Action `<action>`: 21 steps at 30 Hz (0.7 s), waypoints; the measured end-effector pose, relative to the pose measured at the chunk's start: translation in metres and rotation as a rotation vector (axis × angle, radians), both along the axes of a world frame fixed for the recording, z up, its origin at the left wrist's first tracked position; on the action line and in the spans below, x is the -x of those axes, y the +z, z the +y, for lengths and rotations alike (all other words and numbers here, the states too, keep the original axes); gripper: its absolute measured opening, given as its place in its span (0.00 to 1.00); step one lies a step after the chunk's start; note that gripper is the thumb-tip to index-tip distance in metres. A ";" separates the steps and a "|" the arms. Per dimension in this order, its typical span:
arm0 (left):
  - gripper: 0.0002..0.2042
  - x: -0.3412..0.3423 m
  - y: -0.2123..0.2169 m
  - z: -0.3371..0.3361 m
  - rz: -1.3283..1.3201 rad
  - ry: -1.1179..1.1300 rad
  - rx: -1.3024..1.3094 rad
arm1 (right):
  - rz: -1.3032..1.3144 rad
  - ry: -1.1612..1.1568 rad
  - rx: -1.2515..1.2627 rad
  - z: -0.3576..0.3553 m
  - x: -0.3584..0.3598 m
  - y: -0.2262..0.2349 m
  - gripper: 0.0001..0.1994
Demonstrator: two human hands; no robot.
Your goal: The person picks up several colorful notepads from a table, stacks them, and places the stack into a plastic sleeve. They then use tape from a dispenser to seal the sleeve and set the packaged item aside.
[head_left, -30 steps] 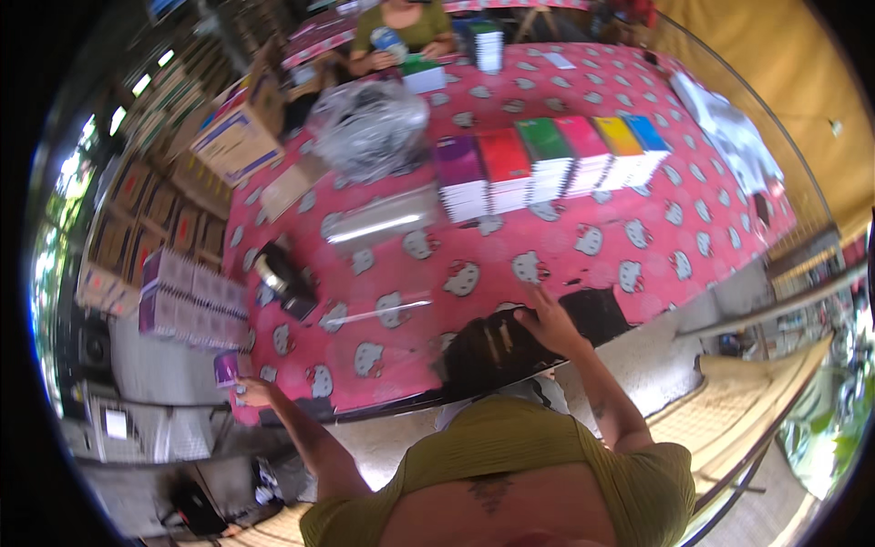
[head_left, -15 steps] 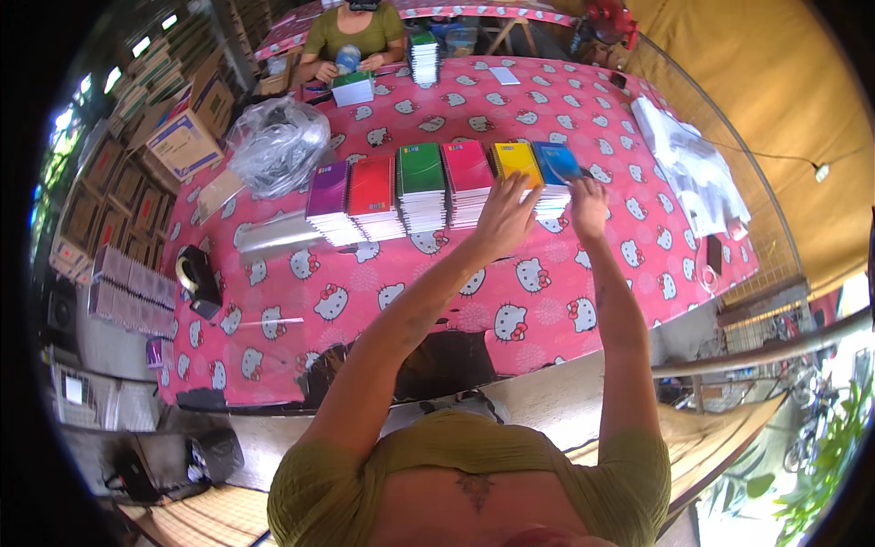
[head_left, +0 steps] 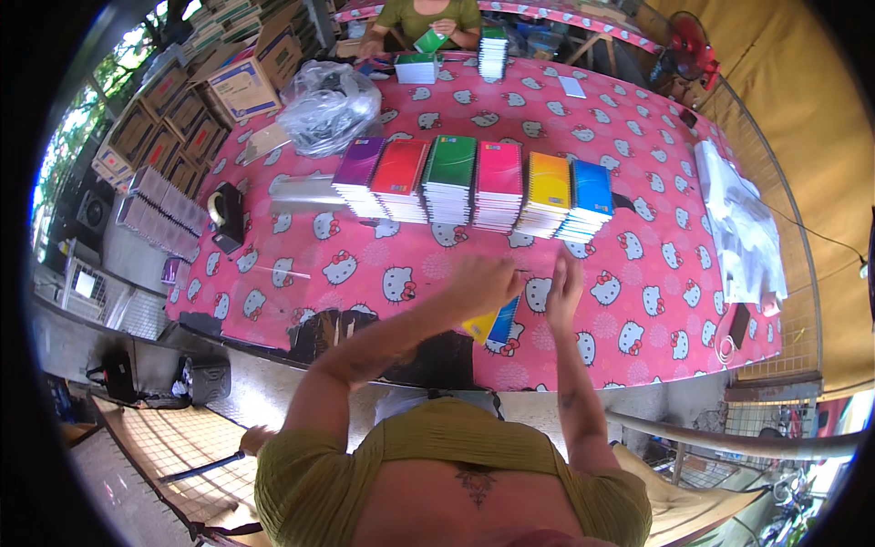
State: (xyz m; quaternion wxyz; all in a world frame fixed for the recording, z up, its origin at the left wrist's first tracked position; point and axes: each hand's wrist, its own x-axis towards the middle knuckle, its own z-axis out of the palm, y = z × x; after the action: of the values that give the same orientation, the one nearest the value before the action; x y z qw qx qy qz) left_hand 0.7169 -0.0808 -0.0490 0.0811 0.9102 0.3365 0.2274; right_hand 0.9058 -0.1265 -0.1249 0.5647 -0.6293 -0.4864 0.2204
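My left hand (head_left: 486, 284) is closed on the spiral notebooks it holds by their upper ends, over the near part of the table. Below its fingers show a yellow notebook (head_left: 478, 329) and a blue notebook (head_left: 504, 322), tilted and side by side. To their right, apart from them, my right hand (head_left: 565, 284) is raised with fingers stretched and nothing in it. Beyond both hands stand stacks of notebooks in a row: purple (head_left: 360, 162), red (head_left: 400, 168), green (head_left: 449, 162), pink (head_left: 499, 170), yellow (head_left: 550, 180) and blue (head_left: 592, 187).
A pink patterned cloth (head_left: 401, 342) covers the table. A tape dispenser (head_left: 226, 219) and clear plastic bag (head_left: 330, 108) are at left, white plastic sheets (head_left: 740, 228) at right. Across the table a person (head_left: 427, 16) handles a green notebook (head_left: 431, 40). Cardboard boxes (head_left: 246, 87) stand far left.
Both hands have come back from the yellow and blue stacks toward me. My left hand now holds a yellow and a blue notebook. The person opposite has lifted a green notebook.
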 end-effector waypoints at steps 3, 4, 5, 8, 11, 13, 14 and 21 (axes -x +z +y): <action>0.11 -0.008 -0.094 -0.005 0.099 0.178 0.192 | -0.699 0.035 -0.379 0.071 0.034 0.070 0.22; 0.12 -0.007 -0.096 0.001 -0.028 0.242 0.326 | -0.873 -0.010 -0.355 0.093 0.041 0.072 0.23; 0.12 -0.007 -0.093 0.009 -0.158 0.294 0.458 | -1.052 -0.064 -0.325 0.112 0.040 0.068 0.23; 0.26 0.039 -0.025 0.081 -0.346 0.321 -0.053 | -1.194 0.084 -0.196 0.142 -0.006 0.035 0.24; 0.29 0.153 -0.026 0.125 0.079 0.457 -0.474 | -1.151 0.234 -0.291 0.075 0.050 0.051 0.21; 0.27 0.157 -0.021 0.123 0.032 0.360 -0.451 | -1.219 0.256 -0.186 -0.003 0.056 0.033 0.21; 0.26 0.155 -0.010 0.121 0.012 0.303 -0.450 | -1.175 0.384 0.001 -0.035 0.055 0.005 0.21; 0.28 0.074 -0.108 -0.073 0.090 -0.076 -0.130 | -0.522 0.104 -0.008 0.010 0.007 -0.004 0.28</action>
State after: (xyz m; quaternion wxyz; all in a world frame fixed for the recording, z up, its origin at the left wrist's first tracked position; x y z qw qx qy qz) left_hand 0.6431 -0.1542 -0.1575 0.0154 0.9349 0.2896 0.2045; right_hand 0.8992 -0.1169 -0.1293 0.4105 -0.6365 -0.6483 0.0775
